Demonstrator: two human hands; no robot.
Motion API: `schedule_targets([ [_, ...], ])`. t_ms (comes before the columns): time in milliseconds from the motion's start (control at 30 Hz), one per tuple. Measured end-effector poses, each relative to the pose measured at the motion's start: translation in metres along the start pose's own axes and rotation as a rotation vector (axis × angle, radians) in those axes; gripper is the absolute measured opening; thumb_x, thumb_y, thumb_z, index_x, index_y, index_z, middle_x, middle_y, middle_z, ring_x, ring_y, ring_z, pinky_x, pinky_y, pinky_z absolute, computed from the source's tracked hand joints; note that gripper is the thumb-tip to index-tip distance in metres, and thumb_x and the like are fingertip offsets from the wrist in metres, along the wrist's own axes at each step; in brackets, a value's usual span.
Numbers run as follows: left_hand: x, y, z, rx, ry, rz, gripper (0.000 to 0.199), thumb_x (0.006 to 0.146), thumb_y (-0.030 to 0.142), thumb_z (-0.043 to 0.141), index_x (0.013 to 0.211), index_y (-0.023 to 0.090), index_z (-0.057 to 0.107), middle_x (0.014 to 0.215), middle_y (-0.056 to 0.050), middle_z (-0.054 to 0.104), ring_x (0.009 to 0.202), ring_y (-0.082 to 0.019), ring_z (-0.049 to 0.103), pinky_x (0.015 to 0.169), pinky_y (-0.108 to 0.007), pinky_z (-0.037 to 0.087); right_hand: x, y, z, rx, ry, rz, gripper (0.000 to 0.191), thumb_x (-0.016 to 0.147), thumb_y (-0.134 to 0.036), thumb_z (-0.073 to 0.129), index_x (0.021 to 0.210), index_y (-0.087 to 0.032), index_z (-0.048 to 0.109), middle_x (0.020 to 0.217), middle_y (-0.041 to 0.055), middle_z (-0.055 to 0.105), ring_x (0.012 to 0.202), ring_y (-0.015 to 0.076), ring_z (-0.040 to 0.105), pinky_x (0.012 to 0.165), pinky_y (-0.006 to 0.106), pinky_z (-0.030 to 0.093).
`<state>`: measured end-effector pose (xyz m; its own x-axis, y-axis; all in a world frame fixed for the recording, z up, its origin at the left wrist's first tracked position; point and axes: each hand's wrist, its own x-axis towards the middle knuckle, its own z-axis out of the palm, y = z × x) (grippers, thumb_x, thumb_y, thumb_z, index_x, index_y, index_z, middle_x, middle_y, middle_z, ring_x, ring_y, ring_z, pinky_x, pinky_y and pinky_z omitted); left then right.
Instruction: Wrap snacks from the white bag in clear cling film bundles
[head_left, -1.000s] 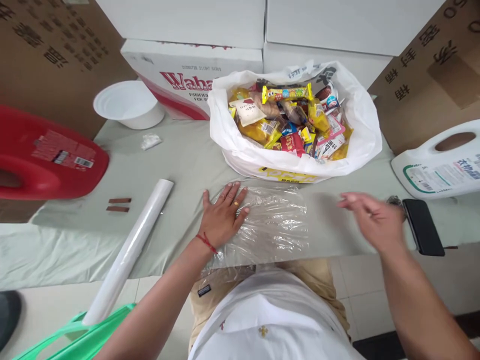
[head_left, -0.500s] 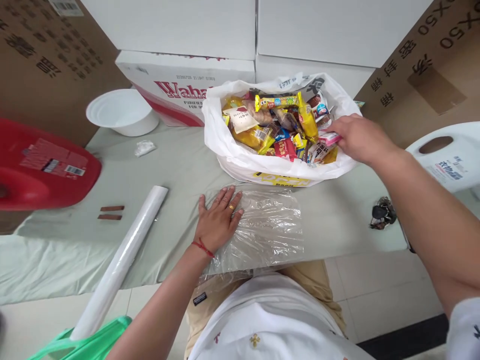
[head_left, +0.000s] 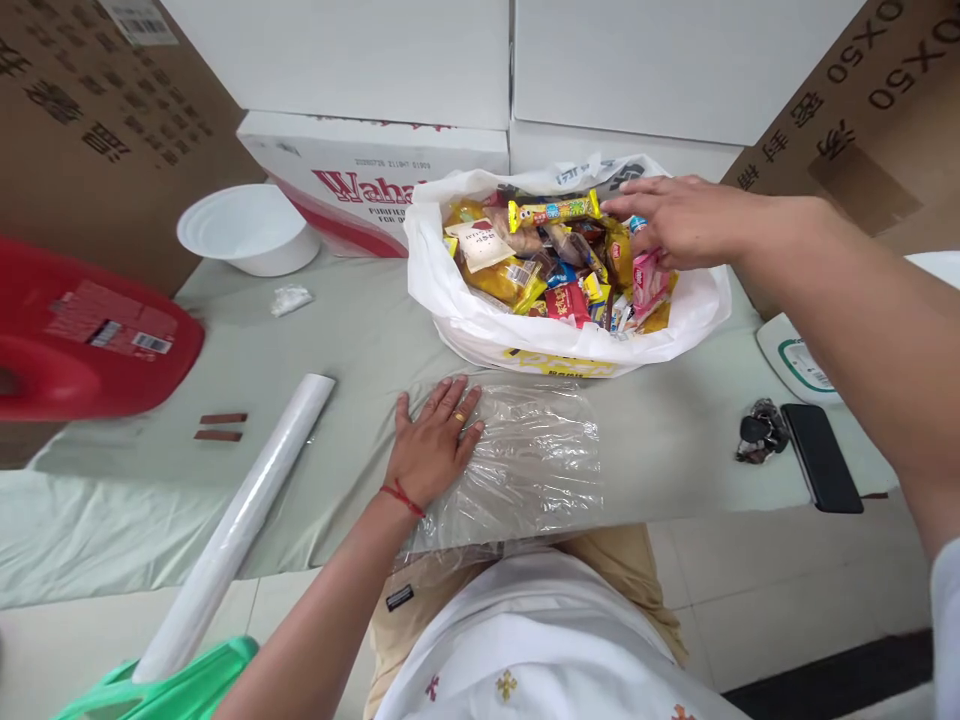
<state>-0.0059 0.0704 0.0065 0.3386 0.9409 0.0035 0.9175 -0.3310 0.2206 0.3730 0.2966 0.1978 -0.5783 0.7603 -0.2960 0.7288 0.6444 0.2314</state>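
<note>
My left hand (head_left: 433, 445) lies flat with its fingers spread on a clear plastic sheet (head_left: 540, 455), pressing it against the cloth-covered table. My right hand (head_left: 675, 220) is over the right side of a white plastic bag (head_left: 487, 335) full of wrapped snacks. Its fingers stretch left, the tips close to the end of a yellow snack packet (head_left: 555, 210); whether they touch it I cannot tell. Just below that hand sits a pink packet (head_left: 649, 287) among the snacks. A cream packet (head_left: 478, 245) and a red packet (head_left: 568, 303) lie farther left in the bag.
A roll of plastic film (head_left: 240, 520) leans from a green bag (head_left: 172, 680) at left. Behind are a white bowl (head_left: 251, 235) and a water carton (head_left: 360, 190). A red jug (head_left: 90, 330) stands left; keys (head_left: 762, 432) and a phone (head_left: 821, 457) lie right.
My right hand has let go of the pink packet, which now sits more upright in the bag. That hand has moved left and up over the snacks. My left hand stays put.
</note>
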Motion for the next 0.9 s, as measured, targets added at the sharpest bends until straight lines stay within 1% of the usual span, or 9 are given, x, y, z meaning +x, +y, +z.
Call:
schedule_targets([
  [133, 0.000, 0.000, -0.001, -0.009, -0.005, -0.006, 0.056, 0.107, 0.045, 0.036, 0.160, 0.031, 0.044, 0.170, -0.009, 0.037, 0.157, -0.034, 0.036, 0.125, -0.077, 0.009, 0.018, -0.005, 0.008, -0.038, -0.085, -0.049, 0.037, 0.084, -0.006, 0.072, 0.120, -0.008, 0.075, 0.159, 0.0112, 0.053, 0.148, 0.0176, 0.037, 0.108, 0.036, 0.030],
  [267, 0.000, 0.000, -0.001, -0.012, -0.009, 0.000, 0.056, 0.108, 0.045, 0.035, 0.160, 0.030, 0.044, 0.170, -0.010, 0.036, 0.157, -0.033, 0.036, 0.125, -0.077, 0.008, 0.003, 0.011, 0.011, 0.013, -0.065, 0.077, 0.039, 0.083, -0.017, 0.077, 0.121, -0.007, 0.074, 0.142, 0.0121, 0.067, 0.130, 0.0150, 0.053, 0.097, 0.030, 0.036],
  [400, -0.001, 0.000, -0.001, -0.029, 0.000, -0.001, 0.055, 0.108, 0.046, 0.035, 0.160, 0.032, 0.044, 0.170, -0.009, 0.037, 0.157, -0.033, 0.036, 0.125, -0.077, 0.008, -0.043, 0.008, -0.005, 0.144, 0.216, 0.251, 0.046, 0.091, -0.042, 0.068, 0.120, -0.006, 0.075, 0.125, 0.0097, 0.072, 0.121, 0.0171, 0.058, 0.096, 0.036, 0.040],
  [500, -0.002, 0.000, 0.000, -0.045, 0.005, -0.004, 0.056, 0.108, 0.046, 0.034, 0.161, 0.032, 0.042, 0.170, -0.009, 0.036, 0.157, -0.033, 0.035, 0.125, -0.077, 0.007, -0.093, -0.041, -0.015, 0.328, 0.576, 0.351, 0.059, 0.086, -0.059, 0.074, 0.125, -0.016, 0.073, 0.119, 0.0095, 0.072, 0.110, 0.0202, 0.064, 0.089, 0.039, 0.046],
  [600, -0.003, 0.001, 0.002, -0.054, 0.007, -0.007, 0.057, 0.108, 0.048, 0.032, 0.162, 0.031, 0.041, 0.171, -0.009, 0.034, 0.158, -0.032, 0.033, 0.125, -0.077, 0.005, -0.138, -0.124, -0.007, 0.666, 0.776, 0.296, 0.072, 0.084, -0.067, 0.075, 0.143, -0.030, 0.060, 0.118, 0.0076, 0.070, 0.095, 0.0221, 0.068, 0.078, 0.040, 0.054],
  [667, -0.004, 0.000, 0.003, -0.054, 0.004, -0.005, 0.058, 0.108, 0.049, 0.032, 0.162, 0.031, 0.040, 0.171, -0.009, 0.034, 0.159, -0.032, 0.033, 0.125, -0.077, 0.005, -0.154, -0.183, 0.011, 0.877, 0.683, 0.111, 0.080, 0.085, -0.065, 0.074, 0.155, -0.038, 0.046, 0.122, 0.0080, 0.066, 0.093, 0.0248, 0.069, 0.072, 0.041, 0.059],
  [733, -0.004, 0.000, 0.004, -0.049, 0.003, -0.002, 0.058, 0.108, 0.049, 0.033, 0.162, 0.031, 0.040, 0.171, -0.009, 0.034, 0.159, -0.033, 0.032, 0.125, -0.077, 0.005, -0.156, -0.233, 0.032, 0.946, 0.488, -0.046, 0.085, 0.087, -0.048, 0.076, 0.160, -0.039, 0.035, 0.121, 0.0080, 0.066, 0.101, 0.0277, 0.069, 0.081, 0.044, 0.063],
  [800, -0.004, 0.000, 0.004, -0.041, 0.005, -0.003, 0.058, 0.107, 0.049, 0.033, 0.162, 0.030, 0.040, 0.172, -0.009, 0.034, 0.159, -0.033, 0.032, 0.125, -0.077, 0.006, -0.147, -0.269, 0.052, 0.958, 0.367, -0.103, 0.071, 0.084, -0.029, 0.076, 0.149, -0.036, 0.049, 0.116, 0.0068, 0.066, 0.104, 0.0276, 0.067, 0.088, 0.045, 0.062],
  [900, -0.004, 0.001, 0.003, -0.033, 0.002, -0.006, 0.058, 0.108, 0.049, 0.033, 0.162, 0.030, 0.041, 0.171, -0.009, 0.034, 0.159, -0.032, 0.032, 0.125, -0.076, 0.007, -0.126, -0.298, 0.074, 0.946, 0.434, -0.053, 0.051, 0.083, -0.017, 0.070, 0.132, -0.029, 0.063, 0.109, 0.0077, 0.063, 0.103, 0.0263, 0.064, 0.087, 0.043, 0.061],
])
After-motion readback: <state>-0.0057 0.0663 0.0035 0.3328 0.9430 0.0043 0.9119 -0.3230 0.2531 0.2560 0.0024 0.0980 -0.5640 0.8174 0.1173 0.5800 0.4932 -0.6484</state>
